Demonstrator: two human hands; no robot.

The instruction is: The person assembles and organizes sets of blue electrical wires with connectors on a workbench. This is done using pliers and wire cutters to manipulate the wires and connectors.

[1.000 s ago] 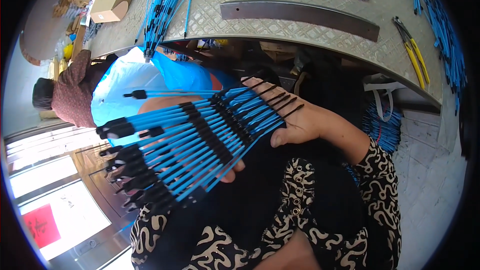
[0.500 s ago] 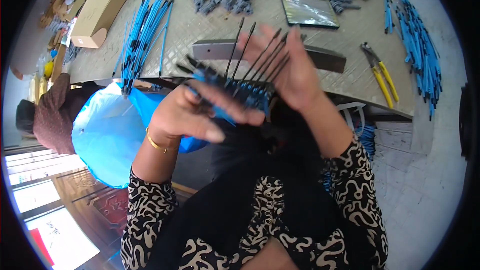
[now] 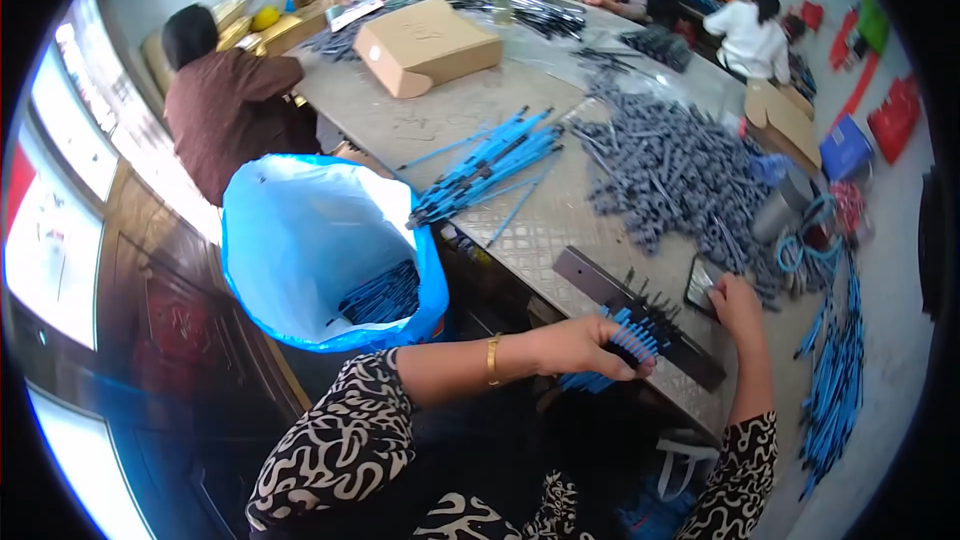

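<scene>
Gripping blue rods (image 3: 622, 345), left hand (image 3: 588, 345)

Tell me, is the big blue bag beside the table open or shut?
Open: the blue bag's mouth gapes wide, showing blue rods at the bottom.

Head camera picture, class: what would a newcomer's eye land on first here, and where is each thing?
The open blue bag at the person's left, with blue rods lying inside, draws the eye first. Next, at the table's near edge, the left hand grips a bundle of blue rods against a dark metal bar, with the right hand beside it. Behind spreads a large grey heap of small parts.
</scene>
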